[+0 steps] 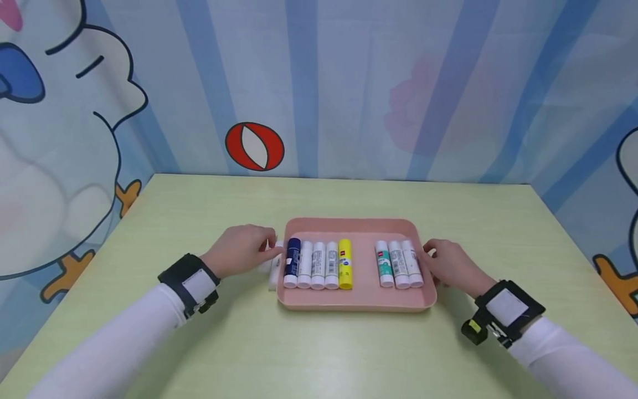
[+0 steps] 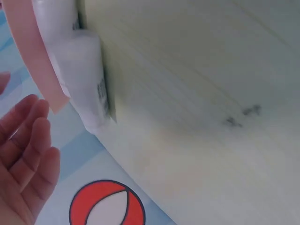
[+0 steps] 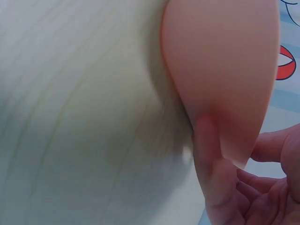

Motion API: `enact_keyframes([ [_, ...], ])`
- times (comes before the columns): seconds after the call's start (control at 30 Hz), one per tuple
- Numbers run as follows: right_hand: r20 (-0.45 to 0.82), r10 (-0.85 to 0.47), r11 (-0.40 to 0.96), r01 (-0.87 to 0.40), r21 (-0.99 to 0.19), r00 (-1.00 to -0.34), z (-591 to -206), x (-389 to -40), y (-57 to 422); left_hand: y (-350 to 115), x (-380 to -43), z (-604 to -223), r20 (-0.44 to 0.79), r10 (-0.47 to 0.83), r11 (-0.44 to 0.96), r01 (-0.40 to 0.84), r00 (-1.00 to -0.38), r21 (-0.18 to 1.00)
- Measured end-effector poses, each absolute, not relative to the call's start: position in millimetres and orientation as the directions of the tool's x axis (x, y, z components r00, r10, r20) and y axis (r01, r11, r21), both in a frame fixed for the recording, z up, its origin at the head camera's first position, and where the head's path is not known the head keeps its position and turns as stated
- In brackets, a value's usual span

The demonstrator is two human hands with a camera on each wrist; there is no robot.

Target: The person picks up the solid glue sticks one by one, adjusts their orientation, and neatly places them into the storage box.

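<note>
A pink tray (image 1: 364, 299) lies on the table with two groups of glue sticks in it. On its left side a dark blue glue stick (image 1: 292, 263), several white glue sticks (image 1: 318, 266) and a yellow glue stick (image 1: 345, 264) stand in a row. To the right, past a gap, are a green-labelled glue stick (image 1: 384, 263) and two white ones. My left hand (image 1: 244, 249) hovers by the tray's left edge, fingers loosely bent, beside white glue sticks (image 2: 79, 70) lying outside the tray. My right hand (image 1: 456, 266) pinches the tray's right wall between thumb and finger (image 3: 208, 140).
The pale table (image 1: 349, 354) extends around the tray. Behind it hangs a blue-striped cloth (image 1: 344, 100) with a red-and-white ball print (image 1: 255, 146). Cartoon figures are printed on the cloth at both sides.
</note>
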State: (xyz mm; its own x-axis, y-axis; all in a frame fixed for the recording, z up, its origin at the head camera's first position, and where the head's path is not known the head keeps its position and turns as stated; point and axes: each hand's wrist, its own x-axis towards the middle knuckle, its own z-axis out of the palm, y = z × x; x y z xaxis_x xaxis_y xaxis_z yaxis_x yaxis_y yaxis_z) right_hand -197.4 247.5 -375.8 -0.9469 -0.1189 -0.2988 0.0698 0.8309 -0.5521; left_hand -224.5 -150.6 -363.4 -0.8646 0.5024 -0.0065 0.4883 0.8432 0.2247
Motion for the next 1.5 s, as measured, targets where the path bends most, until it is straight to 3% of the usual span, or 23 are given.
enact_keyframes([
  [0.27,-0.284,-0.145,0.805,0.054,-0.591,-0.948,-379.5,-197.2,247.9,-166.5,-220.5,-366.0,0.105,0.347,0.893,0.363,-0.932,0.266],
  [0.63,-0.265,-0.155,0.826,0.022,-0.563,-0.952,-380.7,-197.2,246.4,-166.5,-224.5,-385.4,-0.102,0.129,0.950,0.093,-0.986,0.298],
  [1.5,-0.244,-0.165,0.833,-0.003,-0.553,-0.956,-379.2,-198.3,245.5,-157.3,-230.2,-383.6,-0.204,0.130,0.961,0.072,-0.970,0.268],
])
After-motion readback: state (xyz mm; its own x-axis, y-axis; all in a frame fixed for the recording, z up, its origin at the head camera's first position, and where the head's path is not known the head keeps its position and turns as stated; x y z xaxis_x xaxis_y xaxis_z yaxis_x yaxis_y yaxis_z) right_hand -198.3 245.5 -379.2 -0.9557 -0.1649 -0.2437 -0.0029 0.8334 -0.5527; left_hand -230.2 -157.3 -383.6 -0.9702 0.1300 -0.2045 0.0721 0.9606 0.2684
